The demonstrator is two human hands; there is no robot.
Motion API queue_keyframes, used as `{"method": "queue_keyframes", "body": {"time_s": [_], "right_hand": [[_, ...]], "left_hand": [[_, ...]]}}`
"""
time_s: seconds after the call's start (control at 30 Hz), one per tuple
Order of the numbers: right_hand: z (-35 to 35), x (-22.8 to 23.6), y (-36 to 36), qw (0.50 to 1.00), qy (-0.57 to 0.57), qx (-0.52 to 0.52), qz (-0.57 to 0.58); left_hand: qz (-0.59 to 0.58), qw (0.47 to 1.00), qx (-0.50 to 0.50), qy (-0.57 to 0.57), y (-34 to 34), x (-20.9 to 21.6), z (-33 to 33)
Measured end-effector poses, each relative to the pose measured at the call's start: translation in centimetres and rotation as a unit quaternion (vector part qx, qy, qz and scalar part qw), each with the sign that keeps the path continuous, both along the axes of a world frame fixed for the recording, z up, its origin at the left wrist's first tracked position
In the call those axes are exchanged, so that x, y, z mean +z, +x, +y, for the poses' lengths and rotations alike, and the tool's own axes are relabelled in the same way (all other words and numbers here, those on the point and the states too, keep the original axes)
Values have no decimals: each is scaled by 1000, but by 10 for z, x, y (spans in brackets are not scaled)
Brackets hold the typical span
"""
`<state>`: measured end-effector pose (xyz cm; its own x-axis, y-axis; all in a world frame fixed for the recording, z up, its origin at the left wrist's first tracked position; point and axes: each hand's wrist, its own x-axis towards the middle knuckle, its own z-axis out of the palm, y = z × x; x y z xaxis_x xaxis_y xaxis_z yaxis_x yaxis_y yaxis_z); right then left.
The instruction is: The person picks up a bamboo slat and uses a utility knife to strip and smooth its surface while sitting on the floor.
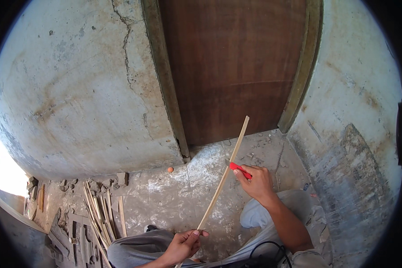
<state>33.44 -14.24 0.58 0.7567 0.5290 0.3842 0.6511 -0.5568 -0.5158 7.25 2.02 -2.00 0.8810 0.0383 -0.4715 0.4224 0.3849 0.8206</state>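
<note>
A long, thin wooden strip [217,191] slants up and away from my lap toward the door. Its lower part is gripped by my left hand [185,245], thumb pressed on top and fingers wrapped round it. My right hand [257,182] is closed on a red-handled cutter knife [239,169]. The knife's short blade end meets the strip a little above its middle, at the right edge. Most of the knife's handle is hidden inside my right fist.
More wooden strips [103,214] lie in a bundle left of my knee, near broken rubble [122,179] by the cracked wall. A small orange ball-like thing [170,169] sits on the tiled floor. Ahead stands a brown door [236,67]; a stained wall [353,134] rises at right.
</note>
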Motion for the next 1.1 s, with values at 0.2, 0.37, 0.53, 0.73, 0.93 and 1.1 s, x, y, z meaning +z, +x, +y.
{"method": "queue_keyframes", "body": {"time_s": [0.2,0.37,0.53,0.73,0.93,1.1], "right_hand": [[3,-1,-13,998,69,-1,-15],[10,-14,-42,987,58,146,18],[13,-18,-50,983,17,180,27],[10,-14,-34,989,4,148,16],[8,-8,-32,992,3,128,-1],[10,-10,-32,993,-5,119,-5]], "left_hand": [[36,998,42,-27,4,1,5],[44,997,51,-25,7,2,5],[35,998,50,-10,8,2,4],[9,999,46,-3,3,-3,1],[2,999,42,0,3,-4,1],[13,999,42,21,3,6,0]]}}
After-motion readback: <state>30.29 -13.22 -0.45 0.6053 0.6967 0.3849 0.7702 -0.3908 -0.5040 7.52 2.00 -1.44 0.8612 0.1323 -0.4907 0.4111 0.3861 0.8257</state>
